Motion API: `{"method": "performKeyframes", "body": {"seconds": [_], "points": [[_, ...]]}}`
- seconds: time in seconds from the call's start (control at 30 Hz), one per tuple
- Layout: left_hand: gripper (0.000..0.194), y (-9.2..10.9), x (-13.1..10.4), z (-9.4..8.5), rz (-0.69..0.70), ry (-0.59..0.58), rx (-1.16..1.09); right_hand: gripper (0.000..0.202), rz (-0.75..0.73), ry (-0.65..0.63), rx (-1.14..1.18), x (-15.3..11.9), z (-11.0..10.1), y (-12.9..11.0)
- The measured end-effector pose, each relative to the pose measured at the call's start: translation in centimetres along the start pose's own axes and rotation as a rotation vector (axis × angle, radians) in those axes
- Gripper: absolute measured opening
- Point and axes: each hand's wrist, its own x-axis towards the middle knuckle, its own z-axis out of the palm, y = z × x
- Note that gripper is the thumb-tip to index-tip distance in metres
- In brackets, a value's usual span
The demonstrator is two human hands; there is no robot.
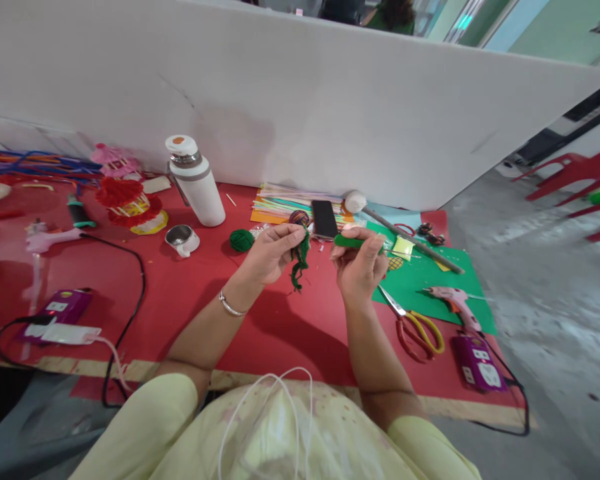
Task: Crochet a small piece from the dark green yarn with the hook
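Note:
Pinched in the fingers of my left hand (273, 252) is a small piece of dark green crocheted yarn (300, 261), its lower end dangling above the red table. My right hand (361, 270) is closed around a green-handled crochet hook (349, 241), with the handle's end toward the yarn. A thin shaft seems to stick out on the far side of that hand. The hook and the yarn piece are apart. Just beyond my left hand lies a ball of green yarn (241, 240). A multicoloured yarn ball (299, 218) and a black phone (324, 219) rest behind the hands.
Scissors (413, 327) and a pink glue gun (455, 303) lie at right, near a purple power strip (477, 363). A white thermos (197, 183) and metal-lined cup (183, 240) stand at left. Black cables cross the table's left side. A white partition (280, 100) rises behind.

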Motion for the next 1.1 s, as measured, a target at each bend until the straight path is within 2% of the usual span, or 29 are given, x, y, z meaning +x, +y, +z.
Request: {"method": "performKeyframes", "body": {"seconds": [0.3,0.63,0.8,0.93,1.1], "points": [[0.036,-0.05,0.07,-0.01,-0.012,-0.029,-0.017,0.057,0.080,-0.015,0.068,0.38,0.36,0.28],[0.036,-0.15,0.29,-0.25,0.039,0.060,0.001,0.053,0.191,0.019,0.091,0.47,0.72,0.75],[0.026,-0.45,0.40,-0.24,0.133,0.069,0.106,0.044,0.283,-0.040,0.144,0.20,0.72,0.40],[0.023,-0.90,0.64,-0.60,0.235,0.087,0.178,0.040,0.296,-0.045,0.202,0.23,0.76,0.39],[0.025,-0.80,0.62,-0.69,0.217,0.108,0.166,0.037,0.320,-0.084,0.236,0.49,0.75,0.67]]}}
